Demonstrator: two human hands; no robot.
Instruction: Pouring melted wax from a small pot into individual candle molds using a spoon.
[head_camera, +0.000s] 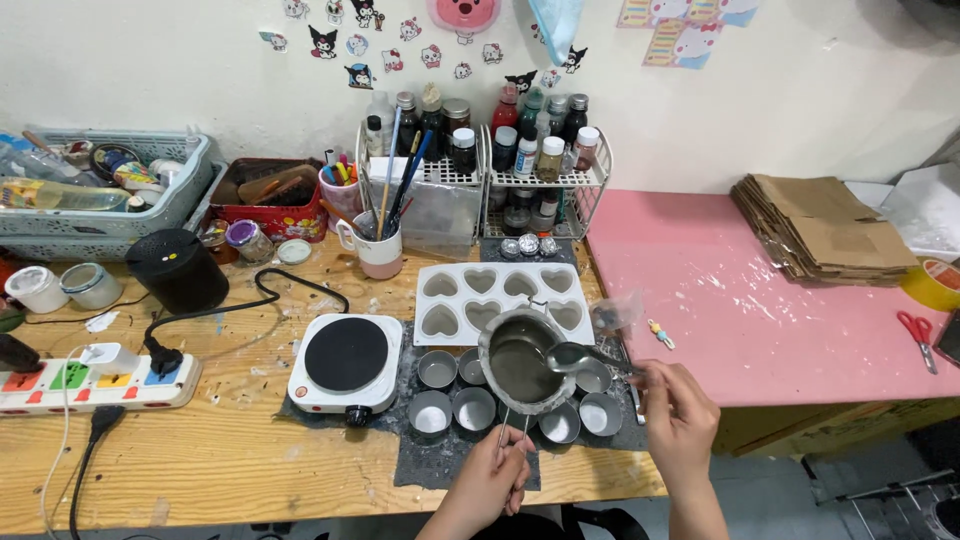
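Left hand (487, 480) clenched on the wire handle of a small metal pot (521, 362), kept level above round tins (452, 410) near the table's front edge. Right hand (678, 415) gripping a spoon (572, 355), bowl over the pot's grey liquid, beside the hotplate (346, 358).

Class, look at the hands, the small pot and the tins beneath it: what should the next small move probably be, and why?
Probably tip the pot toward a tin. The left hand holds its handle, the right hand holds a spoon at the rim, the pot holds dark liquid, and the tins below look empty.
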